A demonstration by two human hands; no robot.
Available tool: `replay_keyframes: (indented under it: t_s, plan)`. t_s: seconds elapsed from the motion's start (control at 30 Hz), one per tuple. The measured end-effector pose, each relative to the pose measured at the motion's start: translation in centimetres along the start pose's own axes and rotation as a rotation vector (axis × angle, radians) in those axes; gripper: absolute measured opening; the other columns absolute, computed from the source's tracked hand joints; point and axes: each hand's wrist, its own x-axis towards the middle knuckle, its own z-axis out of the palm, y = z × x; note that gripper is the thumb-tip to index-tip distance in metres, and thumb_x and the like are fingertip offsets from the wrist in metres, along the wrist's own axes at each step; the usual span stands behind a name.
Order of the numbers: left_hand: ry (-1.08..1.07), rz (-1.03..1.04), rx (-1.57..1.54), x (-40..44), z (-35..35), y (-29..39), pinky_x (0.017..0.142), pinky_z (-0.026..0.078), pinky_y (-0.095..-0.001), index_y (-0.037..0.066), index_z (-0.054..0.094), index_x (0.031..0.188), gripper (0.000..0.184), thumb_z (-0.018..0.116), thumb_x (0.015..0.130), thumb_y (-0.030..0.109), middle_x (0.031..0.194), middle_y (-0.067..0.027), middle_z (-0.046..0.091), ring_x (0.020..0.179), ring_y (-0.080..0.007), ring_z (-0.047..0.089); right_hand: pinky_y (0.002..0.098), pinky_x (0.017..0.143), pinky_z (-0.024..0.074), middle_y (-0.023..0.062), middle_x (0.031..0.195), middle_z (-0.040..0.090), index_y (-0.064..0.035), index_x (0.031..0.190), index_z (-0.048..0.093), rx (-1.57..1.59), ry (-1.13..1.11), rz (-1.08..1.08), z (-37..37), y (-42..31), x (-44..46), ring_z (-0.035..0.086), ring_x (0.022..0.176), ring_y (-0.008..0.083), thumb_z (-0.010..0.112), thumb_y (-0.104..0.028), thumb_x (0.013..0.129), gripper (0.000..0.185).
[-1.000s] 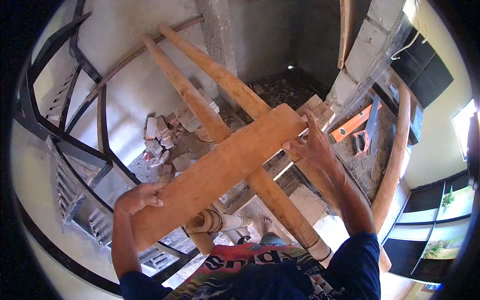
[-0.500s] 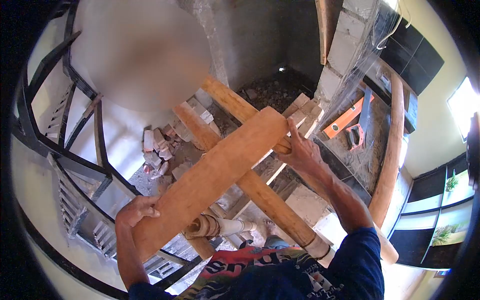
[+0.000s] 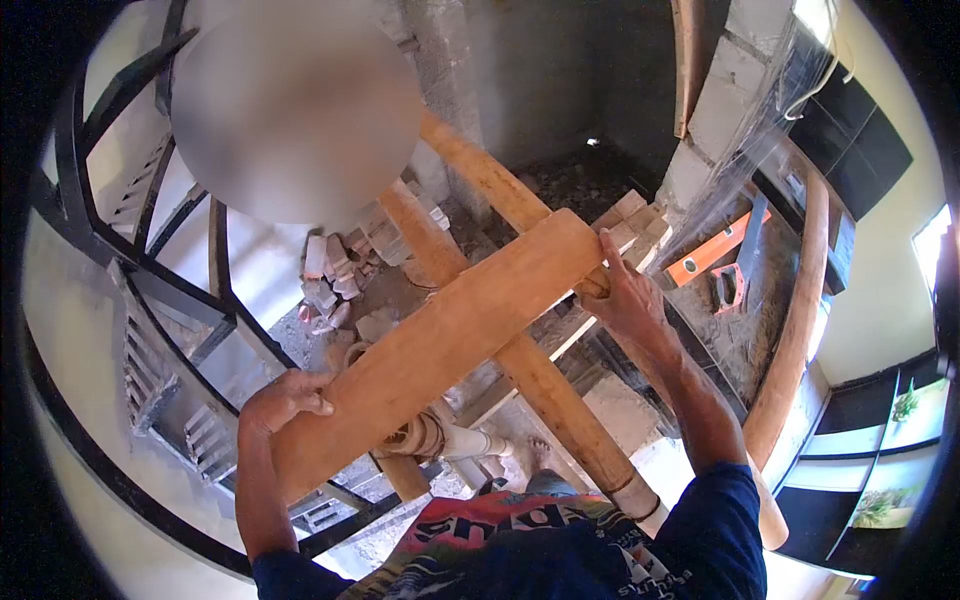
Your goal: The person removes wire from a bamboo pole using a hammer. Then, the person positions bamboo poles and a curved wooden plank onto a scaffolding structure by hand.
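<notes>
A wide wooden board (image 3: 440, 350) slants across the view, its far end up to the right. My left hand (image 3: 287, 402) grips its near lower-left end, thumb on the top face. At the far end my right hand (image 3: 622, 298) is closed on the board's edge, some of its fingers hidden underneath. Below the board runs a round wooden pole (image 3: 565, 410), crossing under it; I cannot tell whether they touch. A second pole (image 3: 425, 240) passes beneath the board farther left.
A handsaw (image 3: 735, 275) and an orange spirit level (image 3: 715, 247) lie on a dusty surface at the right. Beside them stretches a long log (image 3: 795, 330). Broken bricks (image 3: 330, 275) are piled on the floor; a black metal railing (image 3: 190, 305) stands left. A blurred patch hides the upper left.
The whole view has shifted, so the surroundings sit farther right. The board lies at a slightly flatter slant. Both hands keep their hold on it.
</notes>
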Motion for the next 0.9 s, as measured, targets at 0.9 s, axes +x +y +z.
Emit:
replay_keyframes:
  t_s: [0.9]
  plan:
    - [0.304,0.827,0.672,16.7,7.9,19.9,0.103,0.037,-0.0382,-0.003,0.05,0.128,0.041,0.052,0.09,0.01,0.128,-0.0217,0.055,0.122,-0.0342,0.05,0.0435,0.068,0.0592,0.031,0.139,0.032,-0.0117,0.14,0.038,-0.367,0.243,-0.312,2.8,-1.0,0.4,0.052,0.109,0.045,0.057,-0.006,0.079,0.064]
